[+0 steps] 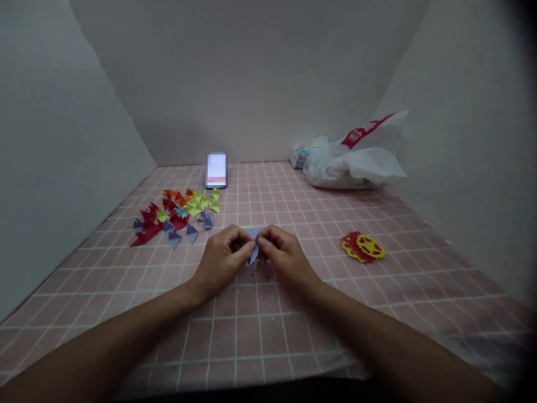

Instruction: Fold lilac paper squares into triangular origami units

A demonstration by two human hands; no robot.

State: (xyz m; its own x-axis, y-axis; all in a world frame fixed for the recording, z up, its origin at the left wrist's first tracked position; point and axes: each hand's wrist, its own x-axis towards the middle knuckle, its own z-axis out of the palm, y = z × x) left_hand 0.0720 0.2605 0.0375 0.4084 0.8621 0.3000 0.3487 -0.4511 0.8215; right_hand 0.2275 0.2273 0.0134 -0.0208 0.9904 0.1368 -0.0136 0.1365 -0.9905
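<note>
Between both hands is a small piece of folded purple paper [253,255], raised a little over the middle of the table. My left hand [229,250] pinches its left side between thumb and forefinger. On the other side my right hand [279,246] grips it the same way, with the fingertips of both hands almost meeting. A pointed flap hangs down below the thumbs. Part of the paper is hidden behind my fingers. A thin yellow edge shows just beyond the purple paper; what it belongs to is unclear.
Folded paper pieces [178,212] in red, orange, yellow, blue and purple lie at the left. A lit phone [216,169] stands behind them. Red and yellow cut-out shapes [364,247] are stacked at the right. A white plastic bag [356,165] and a tissue pack [299,157] sit at the back right.
</note>
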